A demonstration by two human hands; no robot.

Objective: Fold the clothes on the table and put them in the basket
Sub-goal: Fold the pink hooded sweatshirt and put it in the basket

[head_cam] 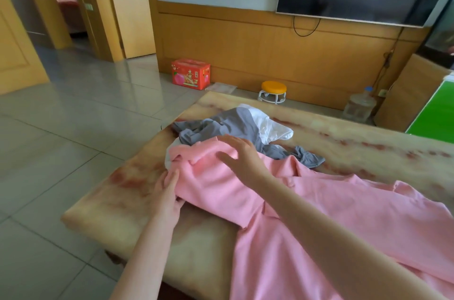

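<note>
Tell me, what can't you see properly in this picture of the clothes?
All from the head view:
The basket: nowhere in the picture.
The pink garment: cut off by the bottom and right edges.
The white garment: partly buried under the grey garment, so its kind is unclear.
The left hand: its fingertips are tucked under the pink cloth it grips.
The red box on the floor: print too small and blurred to read.
</note>
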